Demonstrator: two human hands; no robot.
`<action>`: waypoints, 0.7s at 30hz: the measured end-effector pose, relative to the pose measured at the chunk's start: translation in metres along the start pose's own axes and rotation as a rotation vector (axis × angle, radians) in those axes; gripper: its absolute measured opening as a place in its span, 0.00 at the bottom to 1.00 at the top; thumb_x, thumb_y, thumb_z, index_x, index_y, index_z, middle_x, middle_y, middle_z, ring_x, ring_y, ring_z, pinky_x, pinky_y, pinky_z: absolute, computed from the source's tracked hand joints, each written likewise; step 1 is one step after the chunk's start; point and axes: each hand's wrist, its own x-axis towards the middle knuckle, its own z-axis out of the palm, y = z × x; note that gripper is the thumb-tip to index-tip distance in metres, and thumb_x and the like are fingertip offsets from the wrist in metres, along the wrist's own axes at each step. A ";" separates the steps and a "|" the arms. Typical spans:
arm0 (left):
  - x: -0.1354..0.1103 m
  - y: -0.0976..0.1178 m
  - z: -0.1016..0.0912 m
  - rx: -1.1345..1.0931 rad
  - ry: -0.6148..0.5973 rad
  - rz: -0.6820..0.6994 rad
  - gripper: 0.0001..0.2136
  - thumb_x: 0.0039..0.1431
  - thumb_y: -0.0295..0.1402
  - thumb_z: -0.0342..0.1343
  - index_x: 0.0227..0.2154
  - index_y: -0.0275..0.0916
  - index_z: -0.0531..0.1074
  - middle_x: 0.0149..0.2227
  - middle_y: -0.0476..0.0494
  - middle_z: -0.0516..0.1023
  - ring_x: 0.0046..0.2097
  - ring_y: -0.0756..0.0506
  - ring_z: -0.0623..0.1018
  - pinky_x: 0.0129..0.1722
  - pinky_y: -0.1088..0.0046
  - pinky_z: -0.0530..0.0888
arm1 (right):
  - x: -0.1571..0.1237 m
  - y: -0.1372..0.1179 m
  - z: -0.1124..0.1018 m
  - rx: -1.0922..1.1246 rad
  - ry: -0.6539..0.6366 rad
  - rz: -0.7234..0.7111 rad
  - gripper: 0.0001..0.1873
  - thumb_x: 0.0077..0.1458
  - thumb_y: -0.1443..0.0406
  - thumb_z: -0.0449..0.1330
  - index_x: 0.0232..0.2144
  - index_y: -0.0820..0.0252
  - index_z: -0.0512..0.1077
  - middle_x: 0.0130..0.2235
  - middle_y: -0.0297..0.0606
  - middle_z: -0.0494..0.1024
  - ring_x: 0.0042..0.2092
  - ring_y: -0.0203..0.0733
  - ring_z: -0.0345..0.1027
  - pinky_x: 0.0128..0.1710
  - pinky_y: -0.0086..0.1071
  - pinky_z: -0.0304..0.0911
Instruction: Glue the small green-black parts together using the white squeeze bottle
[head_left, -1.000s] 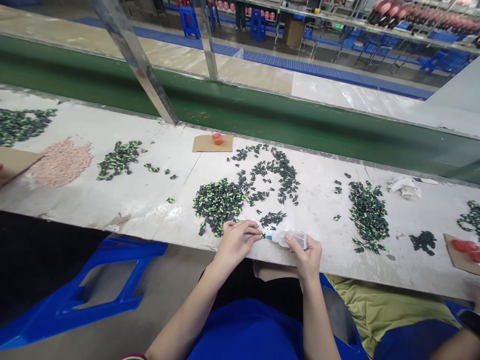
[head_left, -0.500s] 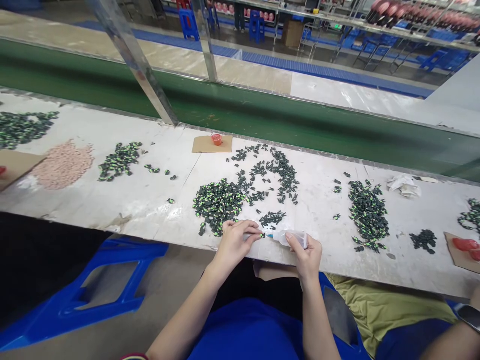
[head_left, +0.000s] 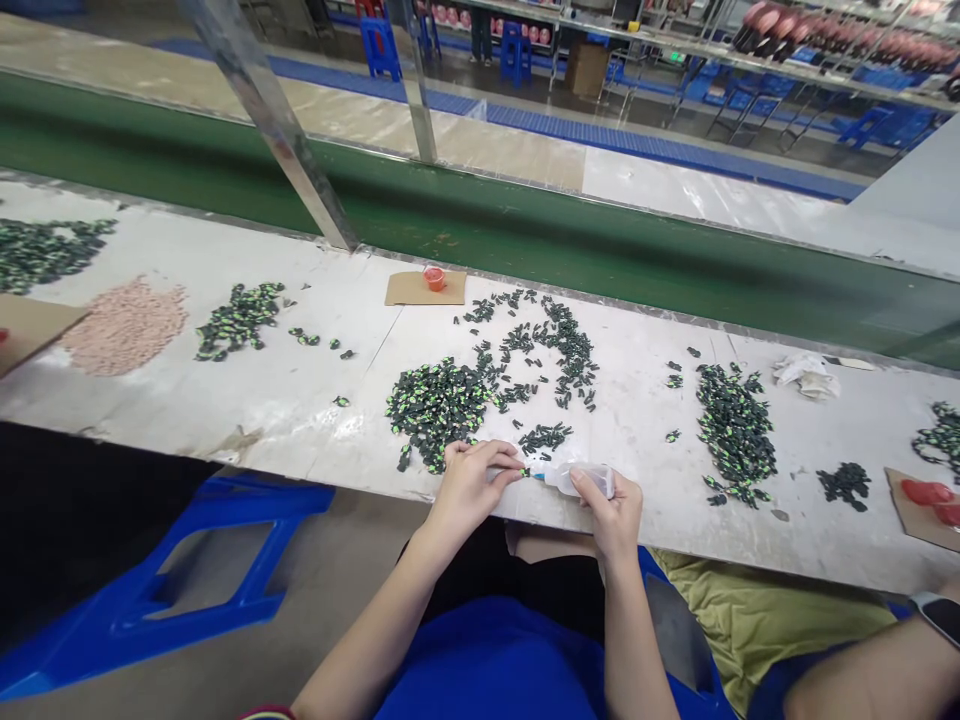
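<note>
My left hand (head_left: pixel 474 482) pinches a small black-and-green piece (head_left: pixel 526 472) between thumb and fingertips, just over the front edge of the table. My right hand (head_left: pixel 616 510) grips a translucent squeeze bottle (head_left: pixel 581 478), held sideways. Its thin blue tip points left and is at or very close to the small piece; whether they touch I cannot tell. Beside my left hand lies a heap of black-and-green pieces (head_left: pixel 436 405). Small dark parts (head_left: pixel 545 437) lie just beyond the bottle, and a looser spread of dark parts (head_left: pixel 574 350) reaches farther back.
A red cup (head_left: pixel 433 278) stands on cardboard (head_left: pixel 401 290) at the back. Pink pieces (head_left: pixel 127 328) lie to the left, another black-and-green pile (head_left: pixel 735 430) to the right. A crumpled white cloth (head_left: pixel 806 374) is at far right. Another person's arm (head_left: pixel 885 665) shows at lower right.
My hands, the piece and the bottle keep almost the same position. At lower right, the other person's forearm has come farther into view.
</note>
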 end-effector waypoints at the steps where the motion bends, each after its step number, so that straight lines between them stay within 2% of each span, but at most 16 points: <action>1: 0.000 0.000 0.000 -0.001 -0.001 -0.002 0.04 0.53 0.29 0.59 0.32 0.43 0.69 0.34 0.49 0.83 0.43 0.42 0.80 0.51 0.55 0.57 | 0.001 0.001 -0.001 -0.005 -0.010 -0.001 0.21 0.45 0.56 0.64 0.11 0.61 0.65 0.14 0.29 0.63 0.20 0.33 0.55 0.19 0.28 0.52; 5: 0.000 0.001 0.001 0.008 -0.005 -0.007 0.06 0.53 0.28 0.59 0.33 0.43 0.69 0.34 0.51 0.83 0.44 0.42 0.79 0.51 0.55 0.57 | 0.003 0.007 -0.005 0.021 0.000 -0.017 0.19 0.45 0.56 0.65 0.13 0.61 0.67 0.15 0.30 0.65 0.20 0.33 0.57 0.19 0.28 0.54; 9: 0.003 0.001 -0.002 0.039 -0.054 0.034 0.06 0.53 0.27 0.58 0.34 0.43 0.70 0.35 0.50 0.83 0.43 0.42 0.78 0.49 0.56 0.58 | 0.007 0.014 -0.010 0.172 0.068 -0.067 0.12 0.46 0.58 0.64 0.27 0.61 0.74 0.26 0.37 0.77 0.28 0.41 0.69 0.28 0.32 0.64; 11: 0.006 0.001 -0.008 0.061 -0.116 0.082 0.07 0.52 0.27 0.59 0.34 0.44 0.71 0.34 0.50 0.82 0.43 0.42 0.78 0.49 0.57 0.59 | 0.012 0.014 -0.013 0.207 0.104 -0.095 0.15 0.43 0.60 0.67 0.34 0.60 0.73 0.32 0.39 0.79 0.34 0.44 0.73 0.33 0.35 0.67; 13: 0.011 0.000 -0.015 0.092 -0.153 0.150 0.07 0.53 0.28 0.59 0.34 0.44 0.72 0.35 0.50 0.82 0.44 0.42 0.77 0.48 0.58 0.59 | 0.018 0.012 -0.016 0.219 0.141 -0.145 0.20 0.39 0.63 0.69 0.35 0.58 0.69 0.35 0.40 0.80 0.41 0.47 0.74 0.40 0.38 0.67; 16: 0.020 0.000 -0.022 0.194 -0.030 0.245 0.05 0.59 0.29 0.54 0.35 0.44 0.74 0.39 0.47 0.81 0.46 0.41 0.74 0.47 0.58 0.60 | 0.031 0.007 -0.018 0.202 0.209 -0.198 0.23 0.37 0.64 0.70 0.35 0.56 0.64 0.39 0.43 0.80 0.49 0.48 0.71 0.49 0.44 0.64; 19: 0.032 -0.001 -0.020 0.329 0.120 0.300 0.09 0.62 0.27 0.50 0.34 0.44 0.75 0.42 0.45 0.79 0.49 0.40 0.70 0.45 0.58 0.60 | 0.043 0.005 -0.017 0.082 0.292 -0.128 0.26 0.36 0.61 0.70 0.38 0.59 0.65 0.42 0.48 0.79 0.45 0.48 0.73 0.47 0.44 0.65; 21: 0.039 -0.002 -0.015 0.400 0.144 0.333 0.09 0.61 0.25 0.51 0.33 0.43 0.75 0.42 0.44 0.78 0.50 0.39 0.69 0.45 0.58 0.60 | 0.050 0.005 -0.015 -0.033 0.330 -0.093 0.29 0.36 0.58 0.70 0.41 0.61 0.67 0.42 0.49 0.79 0.43 0.49 0.73 0.45 0.44 0.66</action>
